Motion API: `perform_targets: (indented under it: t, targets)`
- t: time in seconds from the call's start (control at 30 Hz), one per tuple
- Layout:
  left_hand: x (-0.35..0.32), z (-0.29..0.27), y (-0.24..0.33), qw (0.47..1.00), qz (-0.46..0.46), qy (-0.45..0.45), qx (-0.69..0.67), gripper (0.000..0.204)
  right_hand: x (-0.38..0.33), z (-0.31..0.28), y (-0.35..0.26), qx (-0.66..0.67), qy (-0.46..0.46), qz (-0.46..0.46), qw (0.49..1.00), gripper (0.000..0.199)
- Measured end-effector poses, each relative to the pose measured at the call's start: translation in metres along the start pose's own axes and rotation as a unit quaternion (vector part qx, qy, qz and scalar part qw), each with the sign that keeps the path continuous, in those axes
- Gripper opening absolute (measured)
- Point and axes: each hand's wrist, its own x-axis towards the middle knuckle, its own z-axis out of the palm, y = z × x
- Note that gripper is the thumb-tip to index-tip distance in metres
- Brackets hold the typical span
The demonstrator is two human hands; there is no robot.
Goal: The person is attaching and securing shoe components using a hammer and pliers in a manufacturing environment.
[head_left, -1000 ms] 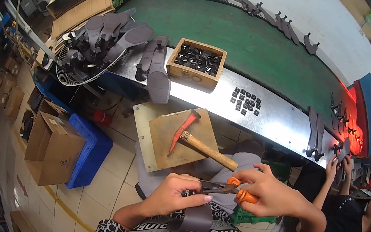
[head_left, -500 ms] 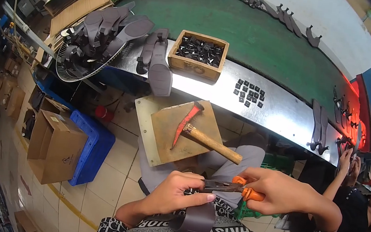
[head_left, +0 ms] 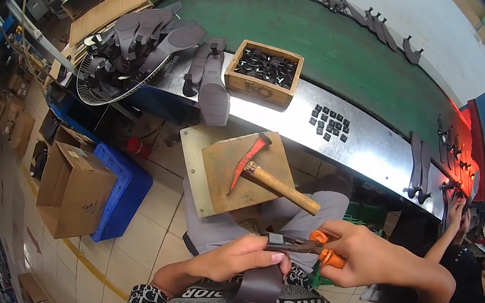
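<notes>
My left hand [head_left: 232,258] is closed around a dark brown shoe sole [head_left: 260,287], its curved end hanging over my shirt. In my right hand [head_left: 366,256] I grip pliers [head_left: 294,244] by their orange handles. The jaws point left and reach the fingers of my left hand at the sole's upper end; exactly what they meet is hidden by my fingers. Beyond my hands, a hammer [head_left: 277,186] with a red head and wooden handle rests on a worn brown board [head_left: 221,176] across my lap.
A wooden box [head_left: 259,90] of small black heel pieces stands on the metal ledge, with rows of small black pieces [head_left: 329,123] to its right. Soles fill a wire basket [head_left: 95,97] at left. A green conveyor belt [head_left: 328,41] runs behind. At right a co-worker's arm [head_left: 449,234] reaches toward the belt.
The fingers of my left hand have shifted and closed in around the sole beside the plier jaws. The pliers stay in my right hand, nearly in place. The whole view has shifted slightly.
</notes>
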Motion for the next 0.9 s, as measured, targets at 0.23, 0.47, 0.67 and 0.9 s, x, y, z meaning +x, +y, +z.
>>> perform_targets:
  t: [0.23, 0.47, 0.67, 0.9]
  targets:
    - [-0.005, 0.003, 0.002, 0.992, -0.053, 0.089, 0.073, 0.036, -0.002, 0.007, -0.001, -0.019, -0.003, 0.042, 0.999, 0.023]
    - [-0.009, 0.008, 0.011, 0.994, -0.098, 0.052, -0.011, 0.032, 0.003, -0.013, 0.009, 0.037, -0.058, -0.016, 0.997, 0.028]
    - [-0.008, 0.006, 0.008, 0.993, -0.105, 0.050, 0.006, 0.033, 0.003, -0.019, 0.003, -0.008, -0.039, -0.044, 0.998, 0.026]
    - [-0.009, 0.008, 0.010, 0.990, -0.123, 0.067, 0.009, 0.032, 0.006, -0.014, 0.005, 0.007, -0.044, -0.022, 0.999, 0.025]
